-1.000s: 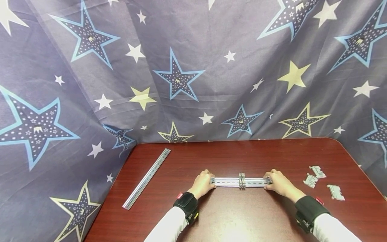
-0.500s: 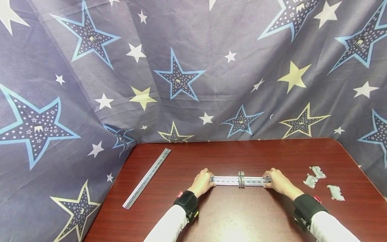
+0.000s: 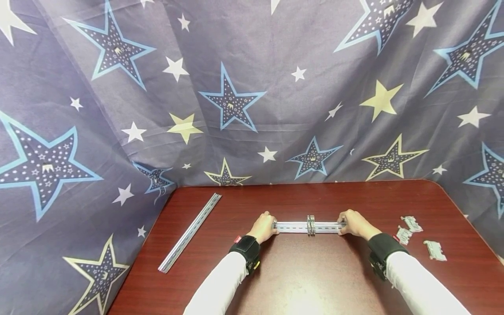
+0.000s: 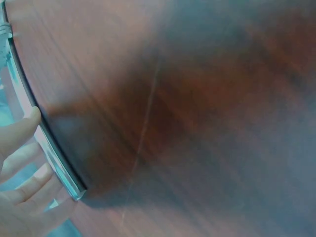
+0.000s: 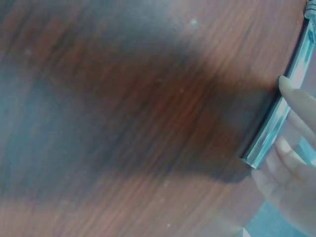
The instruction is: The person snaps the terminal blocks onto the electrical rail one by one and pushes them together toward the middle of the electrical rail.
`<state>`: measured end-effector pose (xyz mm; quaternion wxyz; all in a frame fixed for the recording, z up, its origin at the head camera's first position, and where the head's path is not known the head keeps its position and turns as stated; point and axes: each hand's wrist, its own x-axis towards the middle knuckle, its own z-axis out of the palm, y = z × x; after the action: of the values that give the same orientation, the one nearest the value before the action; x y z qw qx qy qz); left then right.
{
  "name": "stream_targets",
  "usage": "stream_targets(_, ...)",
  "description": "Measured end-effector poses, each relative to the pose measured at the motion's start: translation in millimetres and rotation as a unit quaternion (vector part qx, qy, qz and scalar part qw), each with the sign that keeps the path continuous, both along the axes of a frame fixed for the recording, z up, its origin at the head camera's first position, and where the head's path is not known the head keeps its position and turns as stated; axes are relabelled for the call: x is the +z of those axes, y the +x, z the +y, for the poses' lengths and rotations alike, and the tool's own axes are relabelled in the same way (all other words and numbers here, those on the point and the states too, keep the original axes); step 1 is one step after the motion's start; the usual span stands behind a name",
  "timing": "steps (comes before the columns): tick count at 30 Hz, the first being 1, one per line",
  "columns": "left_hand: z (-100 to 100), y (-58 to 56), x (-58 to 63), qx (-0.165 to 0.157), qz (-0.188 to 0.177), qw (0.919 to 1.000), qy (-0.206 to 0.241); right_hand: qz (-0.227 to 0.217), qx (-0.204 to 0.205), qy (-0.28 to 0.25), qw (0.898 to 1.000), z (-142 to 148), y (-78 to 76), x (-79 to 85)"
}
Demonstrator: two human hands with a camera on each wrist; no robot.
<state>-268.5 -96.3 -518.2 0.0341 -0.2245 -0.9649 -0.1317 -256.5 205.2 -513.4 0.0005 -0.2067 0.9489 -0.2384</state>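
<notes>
A slotted metal DIN rail [image 3: 293, 227] lies crosswise on the table in the head view, with a few thin grey terminal blocks [image 3: 311, 225] clipped side by side near its middle. My left hand [image 3: 263, 227] grips the rail's left end, thumb on the near edge and fingers over the far one. At the opposite end my right hand [image 3: 354, 223] holds it the same way. In the left wrist view the thumb [image 4: 19, 131] presses on the rail's edge [image 4: 59, 165]. The right wrist view shows the rail's other end [image 5: 261, 143] between thumb and fingers.
A second DIN rail [image 3: 190, 232] lies slanted on the left of the red-brown table [image 3: 315, 280]. To the right are three loose terminal blocks, one [image 3: 435, 250] apart from the other two [image 3: 411, 224]. A star-patterned cloth [image 3: 275, 109] hangs behind the table.
Both hands have slid the rail, with its clipped blocks, away from the body toward the far side and slightly left. The second rail and loose blocks stay put.
</notes>
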Motion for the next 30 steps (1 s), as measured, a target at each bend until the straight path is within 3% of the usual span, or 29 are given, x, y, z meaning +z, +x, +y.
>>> stream_targets(5,0,-10.1,-1.6,-0.004,0.007,1.0,0.004,-0.001,-0.009,-0.004,1.0,2,-12.9,-8.8)
stream_targets(8,0,-21.9,-6.1,-0.005,0.002,0.9999,0.013,0.024,0.009,-0.045,0.999,21,-49.4,-62.1)
stream_targets(9,-3,-32.9,-20.0,-0.017,0.019,0.9994,0.022,0.022,0.01,-0.043,0.999,28,-63.9,-81.5)
stream_targets(10,-5,-45.8,-34.2,-0.016,0.014,0.9995,0.023,0.025,0.015,-0.042,0.999,31,-70.8,-92.2)
stream_targets(12,-11,-80.8,-77.4,-0.013,0.005,0.9996,0.022,0.05,0.021,-0.03,0.998,47,-104.0,-136.6)
stream_targets(15,-24,-140.3,-160.5,-0.02,0.043,0.9988,0.014,0.068,-0.002,0.021,0.997,54,-130.7,-164.5)
stream_targets(17,-30,-168.4,-199.0,-0.012,0.057,0.9983,0.009,0.076,-0.005,0.017,0.997,61,-150.8,-186.8)
stream_targets(18,-32,-178.3,-212.9,-0.011,0.068,0.9976,0.008,0.061,-0.009,0.018,0.998,61,-154.3,-188.4)
stream_targets(19,-33,-184.1,-219.1,-0.01,0.07,0.9974,0.011,0.046,-0.01,0.018,0.999,61,-157.5,-189.7)
stream_targets(22,-32,-187.8,-216.9,-0.005,0.067,0.9976,0.016,0.014,0.002,0.004,1.0,63,-164.6,-189.9)
stream_targets(24,-29,-179.7,-196.0,0.003,0.029,0.9995,0.016,0.021,-0.002,0.013,1.0,63,-169.4,-190.9)
stream_targets(27,-26,-164.4,-162.3,-0.001,0.018,0.9994,0.03,0.045,-0.005,0.028,0.999,64,-178.3,-193.6)
stream_targets(29,-23,-159.9,-145.1,0.007,-0.009,0.9995,0.031,0.059,-0.002,0.028,0.998,66,-185.4,-197.4)
stream_targets(30,-22,-161.9,-142.7,0.007,-0.011,0.9993,0.034,0.045,-0.003,0.028,0.999,67,-188.5,-197.3)
